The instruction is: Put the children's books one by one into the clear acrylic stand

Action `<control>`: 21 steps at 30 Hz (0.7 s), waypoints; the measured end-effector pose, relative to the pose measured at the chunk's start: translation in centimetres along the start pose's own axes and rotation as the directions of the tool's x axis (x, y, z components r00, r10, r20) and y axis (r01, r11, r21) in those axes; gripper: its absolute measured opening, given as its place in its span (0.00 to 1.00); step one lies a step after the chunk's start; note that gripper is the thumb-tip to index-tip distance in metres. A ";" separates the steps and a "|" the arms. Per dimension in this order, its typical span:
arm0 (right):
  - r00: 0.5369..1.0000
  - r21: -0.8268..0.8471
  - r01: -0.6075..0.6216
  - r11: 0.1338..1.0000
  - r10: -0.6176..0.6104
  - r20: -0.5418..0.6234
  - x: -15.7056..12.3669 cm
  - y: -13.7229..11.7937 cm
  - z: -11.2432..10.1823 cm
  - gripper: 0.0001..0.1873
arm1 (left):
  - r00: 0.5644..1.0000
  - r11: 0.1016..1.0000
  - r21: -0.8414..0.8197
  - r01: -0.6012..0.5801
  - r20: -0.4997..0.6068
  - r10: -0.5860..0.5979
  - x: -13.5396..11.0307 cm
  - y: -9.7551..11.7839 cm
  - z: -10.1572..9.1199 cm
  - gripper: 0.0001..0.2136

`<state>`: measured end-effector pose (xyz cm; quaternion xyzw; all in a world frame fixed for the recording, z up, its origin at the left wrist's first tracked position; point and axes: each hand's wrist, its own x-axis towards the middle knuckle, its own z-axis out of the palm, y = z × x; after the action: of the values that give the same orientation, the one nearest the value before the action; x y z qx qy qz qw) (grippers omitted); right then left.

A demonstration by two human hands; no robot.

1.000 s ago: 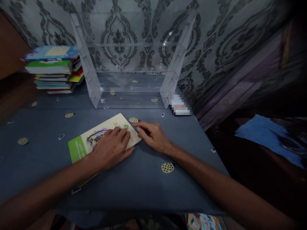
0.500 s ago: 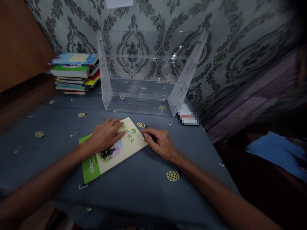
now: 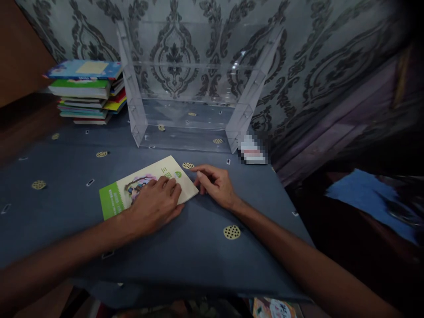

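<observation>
A closed paperback book (image 3: 127, 185) with a cream and green cover lies flat on the cloth-covered table, slanted, its spine side hard to make out. My left hand (image 3: 155, 201) rests palm-down across the cover's lower part, fingers slightly bent and spread over it, hiding part of the picture and title. Its thumb reaches past the near edge. Beside the book's right corner is my right hand (image 3: 217, 185), loosely curved, thumb and index finger apart. Nothing shows between those fingers; whether a lower finger touches the corner I cannot tell.
Behind the book stands a clear acrylic rack (image 3: 185, 145) with slanted sides. A stack of books (image 3: 82, 90) sits at back left. A pixelated white object (image 3: 252, 152) is right of the rack. Blue cloth (image 3: 361, 198) lies beyond the table's right edge; another book (image 3: 274, 308) shows below the front edge.
My left hand has slid toward the near edge and right across the cover, uncovering the cover picture and covering title characters. My right hand stays by the corner. The whole view has shifted slightly.
</observation>
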<state>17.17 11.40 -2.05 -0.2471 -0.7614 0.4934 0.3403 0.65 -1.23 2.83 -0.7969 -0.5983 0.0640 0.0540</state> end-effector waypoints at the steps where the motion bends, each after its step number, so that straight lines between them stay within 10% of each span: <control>1: 1.000 -0.001 -0.001 1.000 0.001 -0.001 0.0 0.0 0.0 0.16 | 1.000 1.000 0.009 0.002 0.011 -0.002 0.1 0.1 -0.1 0.14; 21: 0.992 -0.068 0.075 0.995 -0.081 -0.099 -0.1 -0.8 -0.2 0.15 | 0.995 0.999 0.024 -0.027 -0.096 0.030 0.5 -0.3 -0.4 0.13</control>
<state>17.38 11.11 -1.34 -0.2526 -0.7677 0.4418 0.3894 0.51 -0.70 3.27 -0.8068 -0.5828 0.0332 0.0907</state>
